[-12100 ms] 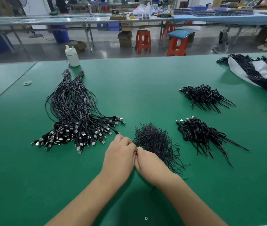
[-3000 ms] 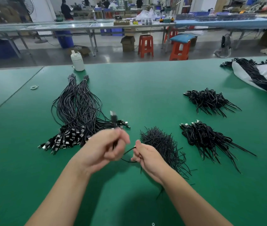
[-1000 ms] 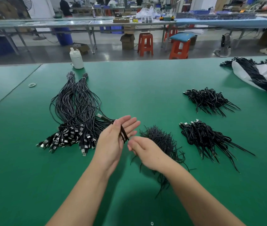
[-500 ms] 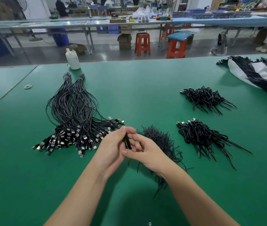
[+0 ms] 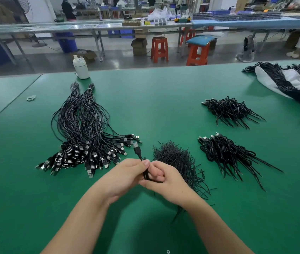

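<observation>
Across the green tabletop (image 5: 164, 99), which fills most of the view, the biggest thing is a sheaf of loose USB cables (image 5: 83, 129) at the left. It is tied at its far ends, with the plugs fanned out toward us. At the far right a white bag (image 5: 273, 79) lies with more black cable bundles on it. Right of centre lie two piles of coiled cables, a farther pile (image 5: 228, 110) and a nearer pile (image 5: 224, 151), apart from each other. A heap of black twist ties (image 5: 174, 156) sits just beyond our right hand (image 5: 165, 182).

Both hands meet low in the middle, touching. Our left hand (image 5: 125, 176) curls fingers and thumb round a folded USB cable (image 5: 137, 149), and our right hand pinches the same cable just below. The cable is held off the tabletop between our hands, its plug sticking up near the sheaf's plugs.

A white bottle (image 5: 81, 67) stands at the far edge, and a small rubber band (image 5: 31, 97) lies far left.
</observation>
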Demonstrator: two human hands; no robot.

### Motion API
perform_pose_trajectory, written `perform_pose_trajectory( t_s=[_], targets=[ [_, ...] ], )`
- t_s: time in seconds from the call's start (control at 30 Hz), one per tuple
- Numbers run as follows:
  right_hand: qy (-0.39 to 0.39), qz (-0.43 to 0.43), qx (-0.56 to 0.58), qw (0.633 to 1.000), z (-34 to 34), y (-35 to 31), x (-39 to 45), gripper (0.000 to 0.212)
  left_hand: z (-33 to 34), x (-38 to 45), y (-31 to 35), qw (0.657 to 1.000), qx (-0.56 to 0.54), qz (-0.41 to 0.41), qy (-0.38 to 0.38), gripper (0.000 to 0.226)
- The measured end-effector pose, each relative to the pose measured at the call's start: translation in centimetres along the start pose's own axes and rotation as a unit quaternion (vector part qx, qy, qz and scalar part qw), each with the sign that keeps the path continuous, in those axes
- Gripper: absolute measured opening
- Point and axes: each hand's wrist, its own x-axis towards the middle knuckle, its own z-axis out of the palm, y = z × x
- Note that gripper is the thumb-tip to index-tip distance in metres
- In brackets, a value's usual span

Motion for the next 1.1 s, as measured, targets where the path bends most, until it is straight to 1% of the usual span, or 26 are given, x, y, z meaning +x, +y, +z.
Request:
perform_pose_trajectory(
  t_s=[0.1, 0.13, 0.17, 0.2, 0.23, 0.27, 0.33, 0.4, 0.43, 0.47, 0.53, 0.6, 0.67, 0.73, 0.8, 0.87, 0.93, 0.97, 1.0, 1.07, 1.1],
  targets=[
    [0.025, 0.039, 0.002, 0.999, -0.3, 0.2, 0.0, 0.021, 0.0, -0.1, -0.3, 0.995, 0.088, 0.003, 0.053, 0.04],
    [0.035, 0.041, -0.025, 0.998, -0.3, 0.2, 0.1, 0.02, 0.0, 0.0, -0.4, 0.991, 0.11, 0.004, 0.077, 0.04],
    [0.041, 0.032, -0.076, 0.996, -0.3, 0.1, 0.1, 0.019, 0.2, 0.0, -0.5, 0.986, 0.134, 0.007, 0.1, 0.039],
    [0.042, 0.017, -0.15, 0.988, -0.3, 0.1, 0.1, 0.018, 0.6, 0.2, -0.6, 0.977, 0.172, 0.011, 0.121, 0.038],
    [0.038, 0.001, -0.219, 0.975, -0.2, 0.0, 0.2, 0.018, 1.1, 0.4, -0.8, 0.963, 0.226, 0.014, 0.144, 0.037],
    [0.034, -0.011, -0.261, 0.965, -0.1, -0.2, 0.2, 0.017, 1.6, 0.6, -1.0, 0.943, 0.284, 0.014, 0.171, 0.037],
    [0.04, -0.018, -0.272, 0.961, 0.1, -0.7, 0.3, 0.014, 2.5, 0.7, -1.4, 0.902, 0.36, 0.027, 0.236, 0.034],
    [0.055, -0.013, -0.283, 0.957, 0.1, -1.1, 0.5, 0.023, 2.6, 0.8, -1.4, 0.869, 0.398, 0.069, 0.285, 0.032],
    [0.056, -0.014, -0.297, 0.953, 0.0, -1.3, 0.5, 0.024, 2.4, 1.0, -1.3, 0.86, 0.408, 0.086, 0.294, 0.032],
    [0.054, -0.019, -0.315, 0.947, -0.1, -1.4, 0.5, 0.023, 2.2, 1.1, -1.2, 0.861, 0.401, 0.095, 0.298, 0.033],
    [0.051, -0.022, -0.34, 0.939, 0.0, -1.5, 0.3, 0.016, 2.2, 1.1, -1.1, 0.875, 0.366, 0.085, 0.305, 0.037],
    [0.059, -0.014, -0.341, 0.938, 0.1, -1.9, 0.1, 0.016, 2.1, 1.1, -1.0, 0.872, 0.346, 0.083, 0.336, 0.039],
    [0.061, -0.007, -0.343, 0.937, 0.3, -2.0, -0.1, 0.017, 1.9, 1.1, -1.0, 0.867, 0.316, 0.103, 0.37, 0.034],
    [0.05, -0.003, -0.348, 0.936, 0.2, -2.1, -0.2, 0.015, 1.4, 1.0, -0.9, 0.88, 0.295, 0.111, 0.356, 0.032],
    [0.03, -0.003, -0.35, 0.936, 0.1, -2.4, -0.3, 0.017, 1.0, 1.0, -0.9, 0.89, 0.303, 0.132, 0.314, 0.021],
    [0.014, -0.006, -0.36, 0.933, 0.1, -2.5, -0.3, 0.015, 0.7, 1.0, -0.9, 0.888, 0.321, 0.153, 0.291, 0.015],
    [-0.003, 0.005, -0.374, 0.927, 0.1, -2.4, -0.1, 0.013, 0.4, 1.1, -0.9, 0.883, 0.347, 0.143, 0.282, 0.015],
    [-0.01, 0.016, -0.362, 0.932, 0.1, -2.3, 0.0, 0.013, 0.2, 1.3, -0.9, 0.876, 0.37, 0.133, 0.28, 0.015],
    [-0.018, 0.026, -0.326, 0.945, 0.2, -2.3, 0.1, 0.016, 0.0, 1.4, -0.8, 0.868, 0.39, 0.123, 0.28, 0.015],
    [-0.036, 0.044, -0.205, 0.977, 0.3, -2.2, 0.2, 0.024, -0.3, 1.6, -0.7, 0.859, 0.414, 0.112, 0.279, 0.016],
    [-0.045, 0.057, -0.146, 0.987, 0.4, -2.1, 0.3, 0.028, -0.4, 1.8, -0.7, 0.855, 0.424, 0.11, 0.277, 0.016]
  ],
)
